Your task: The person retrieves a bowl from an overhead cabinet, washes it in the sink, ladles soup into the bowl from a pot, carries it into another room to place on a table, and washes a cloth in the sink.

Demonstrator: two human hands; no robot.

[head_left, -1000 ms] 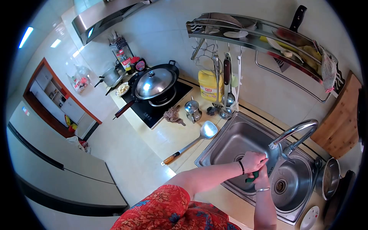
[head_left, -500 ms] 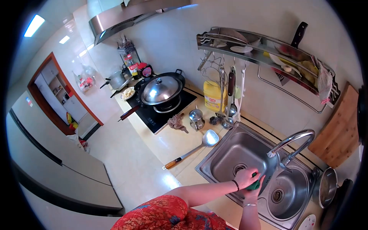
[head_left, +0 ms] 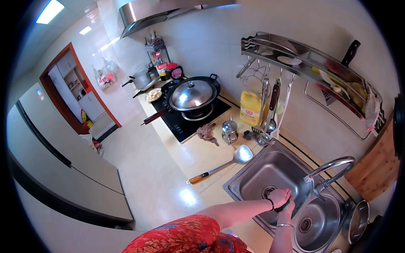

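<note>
Over the larger sink basin my two hands are pressed together around a small dark green cloth. My left hand, with a black bracelet at the wrist, is closed on it from above. From below, my right hand, with a silver bangle on its wrist, wraps the other side. Most of the cloth is hidden by fingers, so whether it is a cloth or a thin pad is hard to make out. The curved chrome faucet stands to the right of my hands.
A spatula lies on the counter left of the sink. Near it are a crumpled rag and a small metal pot. A lidded wok sits on the black stove. Ladles hang beside a yellow jug, and a metal rack is above.
The view has shifted, so the stove and sink appear further right. Both hands stay together over the basin, and their fingers have closed more tightly around the green cloth.
</note>
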